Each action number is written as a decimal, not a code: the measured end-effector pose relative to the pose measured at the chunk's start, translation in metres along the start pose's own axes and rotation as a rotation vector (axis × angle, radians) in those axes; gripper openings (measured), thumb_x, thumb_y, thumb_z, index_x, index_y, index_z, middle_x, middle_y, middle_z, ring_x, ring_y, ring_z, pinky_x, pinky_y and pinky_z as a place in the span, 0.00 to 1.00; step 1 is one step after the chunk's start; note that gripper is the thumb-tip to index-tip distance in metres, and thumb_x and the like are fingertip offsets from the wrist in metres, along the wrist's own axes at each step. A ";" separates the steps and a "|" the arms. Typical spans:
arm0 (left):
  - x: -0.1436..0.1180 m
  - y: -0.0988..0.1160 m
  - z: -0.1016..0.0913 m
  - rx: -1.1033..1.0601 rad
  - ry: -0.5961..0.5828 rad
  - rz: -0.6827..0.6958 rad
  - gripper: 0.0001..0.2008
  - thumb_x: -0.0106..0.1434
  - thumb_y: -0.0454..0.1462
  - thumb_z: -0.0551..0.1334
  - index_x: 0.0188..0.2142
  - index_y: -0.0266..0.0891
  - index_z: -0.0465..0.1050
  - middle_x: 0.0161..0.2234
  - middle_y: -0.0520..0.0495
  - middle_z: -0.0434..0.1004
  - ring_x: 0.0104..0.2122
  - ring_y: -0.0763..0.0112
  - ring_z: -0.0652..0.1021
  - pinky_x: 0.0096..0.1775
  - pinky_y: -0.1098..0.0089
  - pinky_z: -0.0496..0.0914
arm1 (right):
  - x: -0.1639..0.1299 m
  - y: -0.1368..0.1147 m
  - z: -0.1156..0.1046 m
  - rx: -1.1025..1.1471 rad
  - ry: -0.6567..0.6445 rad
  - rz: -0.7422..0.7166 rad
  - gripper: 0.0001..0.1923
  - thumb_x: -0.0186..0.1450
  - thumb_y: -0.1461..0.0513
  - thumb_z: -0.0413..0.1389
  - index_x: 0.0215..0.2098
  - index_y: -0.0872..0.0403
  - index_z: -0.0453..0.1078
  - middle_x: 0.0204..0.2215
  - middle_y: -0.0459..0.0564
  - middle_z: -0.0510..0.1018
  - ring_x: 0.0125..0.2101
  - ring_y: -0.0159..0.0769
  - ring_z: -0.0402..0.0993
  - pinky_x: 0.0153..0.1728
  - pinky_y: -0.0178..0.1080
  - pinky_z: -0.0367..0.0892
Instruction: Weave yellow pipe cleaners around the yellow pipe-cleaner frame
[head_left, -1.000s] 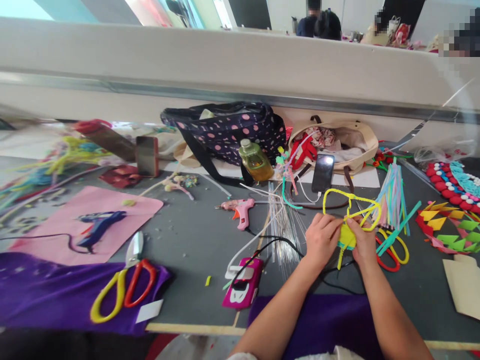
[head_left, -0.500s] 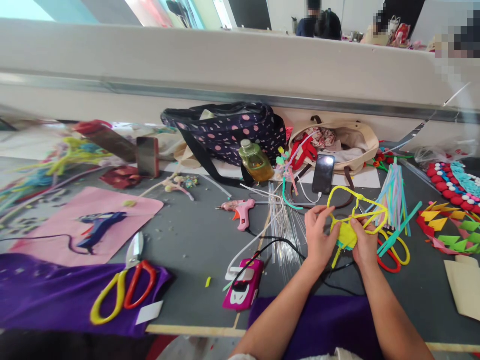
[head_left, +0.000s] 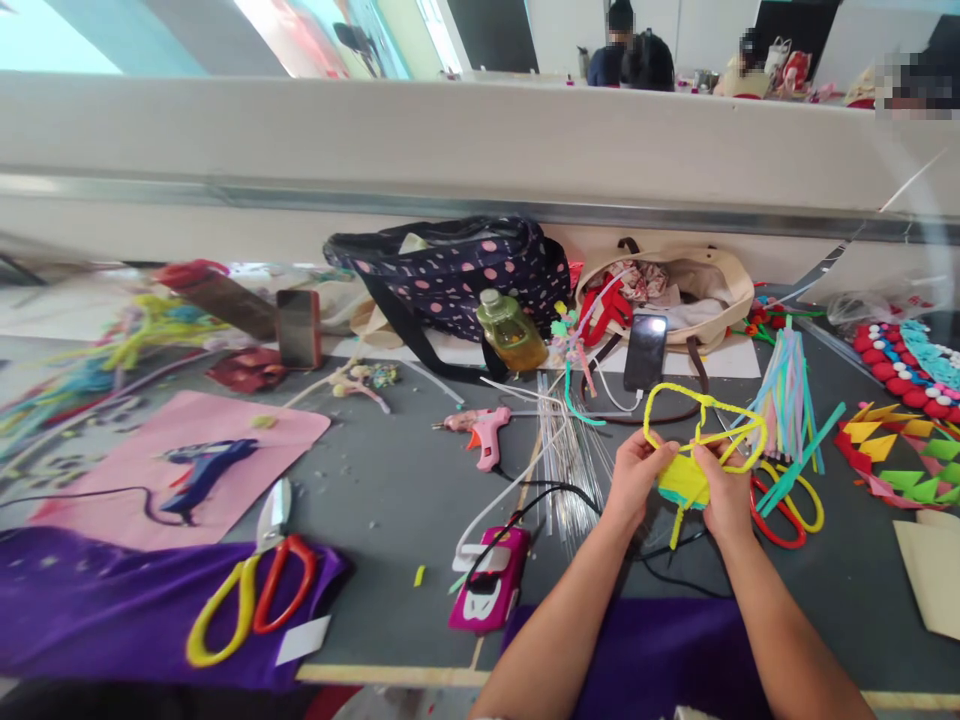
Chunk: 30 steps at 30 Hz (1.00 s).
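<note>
Both hands hold a yellow pipe-cleaner figure (head_left: 684, 478) above the right part of the table. It has open wire loops on top, a solid yellow body with a teal lower edge and a short stem pointing down. My left hand (head_left: 637, 475) pinches its left side between thumb and fingers. On the other side, my right hand (head_left: 726, 492) grips it with the thumb at the middle where the loops meet the body. Just right of that hand lie scissors with red and yellow handles (head_left: 780, 510), partly covered by teal pipe cleaners (head_left: 802, 460).
A pink glue gun (head_left: 486, 435), clear sticks (head_left: 570, 450) and a magenta power strip (head_left: 491, 580) lie left of my arms. Farther left are large scissors (head_left: 244, 610) and a blue glue gun (head_left: 206, 480). Bags (head_left: 457, 270) and a bottle (head_left: 511, 330) line the back.
The yellow figure has moved slightly left and down in the view and turned a little. My left fingers have shifted from spread along its side to a closer pinch near the body's top.
</note>
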<state>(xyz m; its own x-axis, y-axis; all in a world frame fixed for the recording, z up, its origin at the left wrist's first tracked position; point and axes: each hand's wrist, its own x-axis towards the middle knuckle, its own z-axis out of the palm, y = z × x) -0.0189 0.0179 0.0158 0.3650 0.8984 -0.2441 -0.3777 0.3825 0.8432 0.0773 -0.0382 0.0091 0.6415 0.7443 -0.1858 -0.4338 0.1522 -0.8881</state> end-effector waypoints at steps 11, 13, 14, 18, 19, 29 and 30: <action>0.001 0.002 -0.005 0.000 -0.153 -0.006 0.12 0.45 0.37 0.70 0.28 0.37 0.71 0.26 0.52 0.70 0.24 0.77 0.68 0.28 0.75 0.62 | -0.002 -0.005 0.001 0.000 0.033 -0.027 0.15 0.52 0.55 0.66 0.32 0.54 0.71 0.23 0.43 0.73 0.22 0.31 0.70 0.25 0.34 0.66; 0.001 0.002 -0.005 -0.006 -0.131 -0.017 0.11 0.45 0.36 0.70 0.27 0.37 0.70 0.24 0.53 0.70 0.23 0.77 0.68 0.28 0.75 0.62 | -0.002 -0.003 0.001 -0.009 0.027 -0.021 0.15 0.52 0.55 0.66 0.32 0.54 0.71 0.23 0.42 0.73 0.22 0.31 0.69 0.25 0.34 0.66; 0.001 0.002 -0.005 -0.014 -0.122 -0.032 0.11 0.45 0.36 0.70 0.26 0.37 0.69 0.24 0.53 0.69 0.22 0.77 0.68 0.27 0.75 0.62 | -0.002 -0.002 0.000 -0.016 0.027 -0.017 0.15 0.51 0.55 0.67 0.32 0.54 0.71 0.23 0.42 0.73 0.22 0.31 0.69 0.25 0.34 0.66; 0.000 -0.001 -0.005 -0.086 -0.087 -0.130 0.11 0.45 0.35 0.70 0.26 0.38 0.68 0.21 0.56 0.67 0.20 0.78 0.68 0.26 0.75 0.61 | -0.003 0.003 -0.002 -0.043 0.016 -0.003 0.14 0.51 0.55 0.67 0.32 0.53 0.72 0.24 0.43 0.74 0.23 0.31 0.69 0.25 0.35 0.66; 0.000 -0.001 -0.004 -0.104 -0.079 -0.147 0.11 0.45 0.35 0.69 0.27 0.38 0.68 0.20 0.56 0.67 0.19 0.78 0.68 0.25 0.75 0.61 | -0.004 0.005 -0.002 -0.054 0.004 0.001 0.14 0.51 0.56 0.66 0.32 0.53 0.72 0.24 0.43 0.74 0.23 0.31 0.69 0.25 0.34 0.65; -0.004 0.000 -0.005 -0.142 0.016 -0.178 0.15 0.45 0.37 0.72 0.31 0.38 0.71 0.21 0.57 0.69 0.20 0.78 0.69 0.25 0.75 0.63 | -0.004 0.011 -0.007 -0.118 0.013 0.007 0.14 0.52 0.56 0.66 0.33 0.53 0.73 0.25 0.44 0.75 0.23 0.31 0.69 0.25 0.34 0.65; -0.004 0.000 -0.005 -0.145 0.015 -0.180 0.16 0.44 0.37 0.73 0.31 0.38 0.72 0.21 0.57 0.69 0.20 0.78 0.70 0.26 0.75 0.63 | -0.003 0.011 -0.007 -0.126 0.021 0.001 0.14 0.52 0.55 0.66 0.33 0.53 0.73 0.25 0.44 0.75 0.23 0.31 0.69 0.25 0.34 0.65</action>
<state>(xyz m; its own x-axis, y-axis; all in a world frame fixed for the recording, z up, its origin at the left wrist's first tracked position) -0.0244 0.0156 0.0145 0.4253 0.8154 -0.3927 -0.4262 0.5632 0.7079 0.0752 -0.0439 -0.0029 0.6549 0.7303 -0.1945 -0.3527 0.0677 -0.9333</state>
